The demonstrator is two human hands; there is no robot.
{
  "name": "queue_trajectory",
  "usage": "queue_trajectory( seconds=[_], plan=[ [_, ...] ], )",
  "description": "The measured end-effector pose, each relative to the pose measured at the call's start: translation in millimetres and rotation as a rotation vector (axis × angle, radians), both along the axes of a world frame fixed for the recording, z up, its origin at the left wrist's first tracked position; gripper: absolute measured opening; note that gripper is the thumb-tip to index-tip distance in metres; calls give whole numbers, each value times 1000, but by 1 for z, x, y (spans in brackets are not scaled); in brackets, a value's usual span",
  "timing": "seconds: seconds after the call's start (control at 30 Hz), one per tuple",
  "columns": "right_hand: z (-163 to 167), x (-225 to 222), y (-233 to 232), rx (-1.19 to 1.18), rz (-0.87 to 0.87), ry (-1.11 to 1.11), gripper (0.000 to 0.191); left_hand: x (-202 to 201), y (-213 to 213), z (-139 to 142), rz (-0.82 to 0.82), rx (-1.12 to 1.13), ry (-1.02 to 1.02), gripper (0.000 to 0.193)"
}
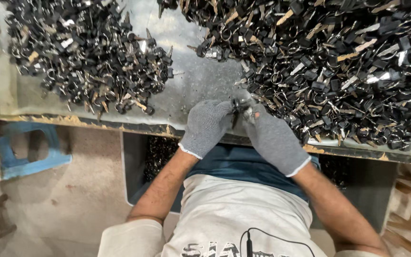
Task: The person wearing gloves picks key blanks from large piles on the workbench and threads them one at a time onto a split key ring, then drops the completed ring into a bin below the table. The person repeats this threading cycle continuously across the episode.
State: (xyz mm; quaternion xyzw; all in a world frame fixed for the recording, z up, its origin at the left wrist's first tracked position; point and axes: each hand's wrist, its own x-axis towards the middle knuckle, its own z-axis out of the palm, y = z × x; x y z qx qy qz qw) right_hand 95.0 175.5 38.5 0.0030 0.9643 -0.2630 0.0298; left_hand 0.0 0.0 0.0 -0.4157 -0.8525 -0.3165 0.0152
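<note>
Both hands (pixel 241 124) pinch a small key (pixel 239 108), orientation unclear

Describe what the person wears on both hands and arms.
Both the left hand and the right hand wear grey knitted gloves with a thin white edge at the cuff. The forearms are bare from glove cuff to above the elbow. Short pale sleeves of a light T-shirt cover the upper arms.
</note>
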Motion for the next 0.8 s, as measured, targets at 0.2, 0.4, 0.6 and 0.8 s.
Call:
queue_trajectory(
  seconds=[0.2, 0.4, 0.6, 0.8],
  plan=[
    [-10, -5, -18, 253, -101, -78, 24, 1, 2, -11, -40, -63, 93, 20],
    [5, 7, -20, 248, -42, -126, 28, 16, -7, -1, 44, 25, 43, 39],
    [-13, 15, -44, 393, -125, 11, 16, 27, -12, -7, 16, 49, 41, 40],
    [-15, 4, -12, -83, 1, -33, 22, 34, -12, 9, 130, 79, 21, 28]
  ],
)
